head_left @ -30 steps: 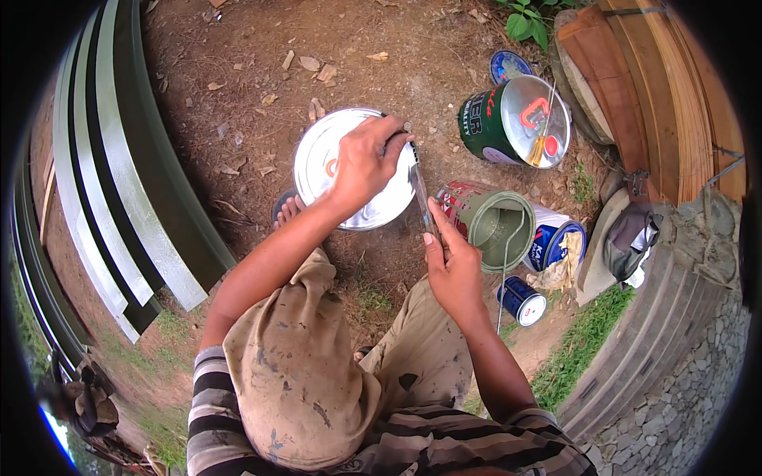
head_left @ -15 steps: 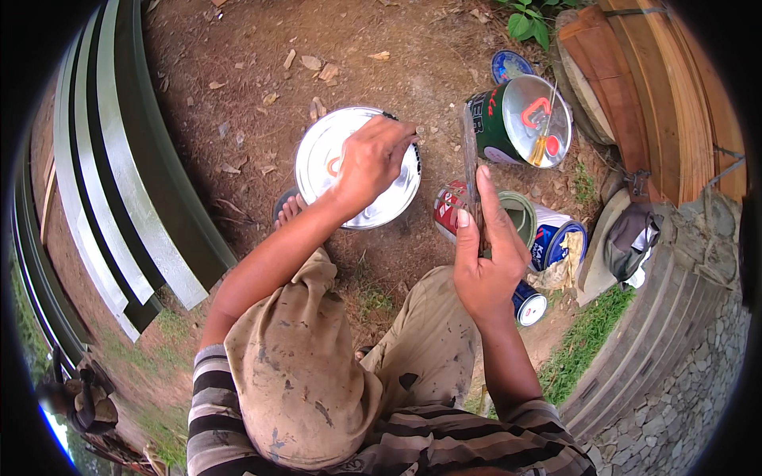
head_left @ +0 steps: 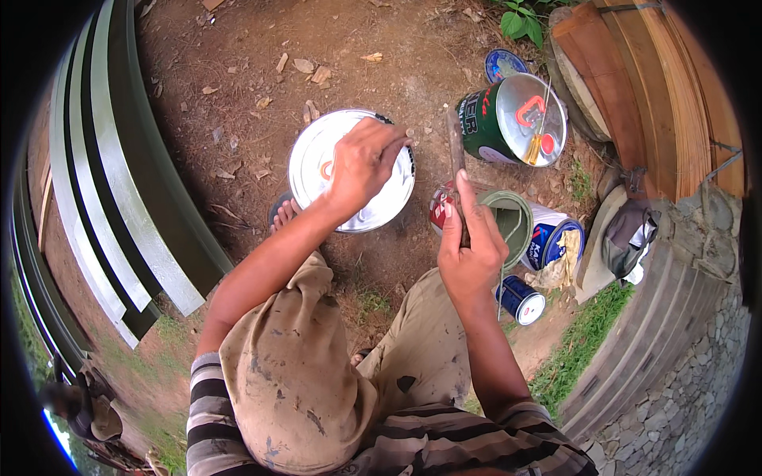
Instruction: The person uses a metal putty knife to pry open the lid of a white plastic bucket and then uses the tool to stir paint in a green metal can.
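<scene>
Over a large round can with a shiny silver-white lid (head_left: 361,208), my left hand (head_left: 357,163) is closed, its fingers curled toward the lid's right rim. Whatever those fingers hold, if anything, is hidden. My right hand (head_left: 472,254) grips a thin, flat, brownish bar (head_left: 457,147) that points away from me, with the thumb and forefinger laid along it. The bar stands apart from the lid, to its right. Behind the right hand is an open can (head_left: 520,226), greenish grey inside, with a thin rod leaning out of it. Partly covered, a red can (head_left: 439,208) sits beside it.
A dark green can (head_left: 486,131) lies at the far right, with a brush (head_left: 535,151) on its silver end. Blue-and-white cans (head_left: 548,242), a cloth (head_left: 565,262) and stacked planks (head_left: 675,95) are at right. Long green metal profiles (head_left: 151,159) line the left. Someone (head_left: 87,408) is at far left.
My right hand has moved left with the bar, nearer the lid, uncovering more of the open can. My left hand stays over the lid, nearly unmoved.
</scene>
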A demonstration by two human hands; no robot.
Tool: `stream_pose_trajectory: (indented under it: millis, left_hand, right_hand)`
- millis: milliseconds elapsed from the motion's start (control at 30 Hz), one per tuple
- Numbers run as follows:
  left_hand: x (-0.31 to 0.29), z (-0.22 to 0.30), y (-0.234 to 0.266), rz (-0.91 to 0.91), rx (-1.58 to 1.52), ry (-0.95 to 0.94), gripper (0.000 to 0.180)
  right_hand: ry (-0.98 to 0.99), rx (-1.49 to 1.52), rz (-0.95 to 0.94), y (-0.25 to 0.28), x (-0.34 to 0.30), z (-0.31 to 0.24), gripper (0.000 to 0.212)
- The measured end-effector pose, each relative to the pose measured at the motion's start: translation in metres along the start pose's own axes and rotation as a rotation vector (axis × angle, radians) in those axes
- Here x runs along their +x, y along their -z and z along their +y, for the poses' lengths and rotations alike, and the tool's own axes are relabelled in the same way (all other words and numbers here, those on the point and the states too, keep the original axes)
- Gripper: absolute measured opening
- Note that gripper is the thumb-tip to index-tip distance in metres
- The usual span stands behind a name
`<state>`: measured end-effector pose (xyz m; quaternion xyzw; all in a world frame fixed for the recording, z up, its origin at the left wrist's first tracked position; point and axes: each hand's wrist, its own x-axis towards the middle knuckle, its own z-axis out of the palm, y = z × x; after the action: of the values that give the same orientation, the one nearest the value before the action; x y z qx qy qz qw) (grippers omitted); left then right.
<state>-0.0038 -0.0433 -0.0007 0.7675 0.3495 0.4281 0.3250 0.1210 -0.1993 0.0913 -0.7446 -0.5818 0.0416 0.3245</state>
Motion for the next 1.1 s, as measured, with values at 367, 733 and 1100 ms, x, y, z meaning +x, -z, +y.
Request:
stream_pose_trajectory:
  millis: [367,733,1100]
  left_hand:
    - [-0.004,0.004,-0.002,0.009,-0.031,0.033,0.009]
    - [-0.003,0.004,-0.001,-0.025,-0.007,0.000,0.011]
    - [-0.002,0.006,0.004,0.042,-0.046,0.176,0.011]
  right_hand:
    - [0.044,0.088,0.106,0.020,0.016,-0.022,0.050]
    - [0.090,-0.046,-0.073,0.003,0.012,-0.009,0.058]
    - [0.126,0.082,0.167,0.035,0.027,-0.034,0.051]
